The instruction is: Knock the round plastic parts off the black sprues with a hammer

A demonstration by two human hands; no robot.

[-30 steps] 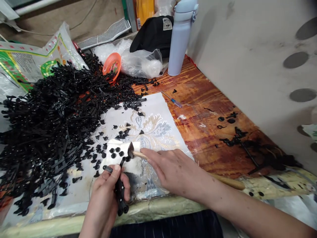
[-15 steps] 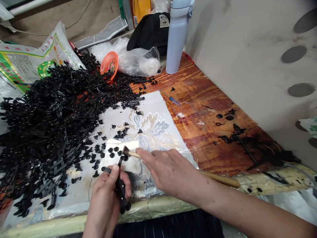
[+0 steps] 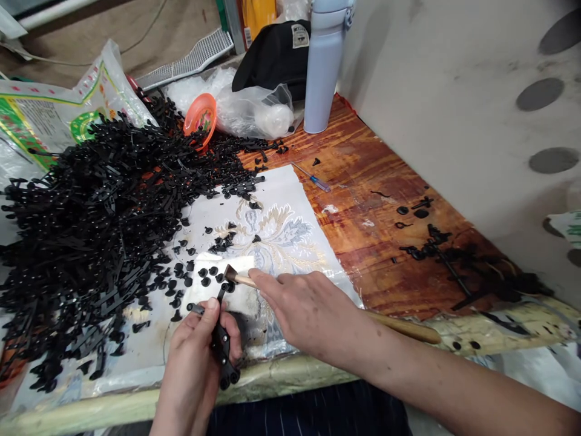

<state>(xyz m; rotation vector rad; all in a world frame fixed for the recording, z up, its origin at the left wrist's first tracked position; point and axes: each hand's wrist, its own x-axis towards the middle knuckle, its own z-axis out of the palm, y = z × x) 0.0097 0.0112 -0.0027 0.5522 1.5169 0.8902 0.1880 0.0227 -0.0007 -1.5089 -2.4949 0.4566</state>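
My left hand (image 3: 202, 339) is closed round a black jointed plastic part (image 3: 222, 348), whose upper arm points up to the brush tip. Between the fingers of my right hand (image 3: 299, 306) is a small brush (image 3: 242, 279) with a wooden handle and a dark flat head. The brush head is at the top end of the black part; whether they touch is hard to tell. Under them lies a white cloth pad (image 3: 245, 301) with several small round black pieces (image 3: 205, 281) on it.
A large heap of black parts (image 3: 91, 212) fills the left side. Further back are an orange bowl (image 3: 200, 118), plastic bags (image 3: 267, 115), a black cap (image 3: 276, 60) and a pale blue bottle (image 3: 323, 72). A screwdriver (image 3: 318, 181) and black scraps (image 3: 433, 242) lie right.
The brush head has shifted very slightly up and left. Both hands keep their holds and have barely moved.
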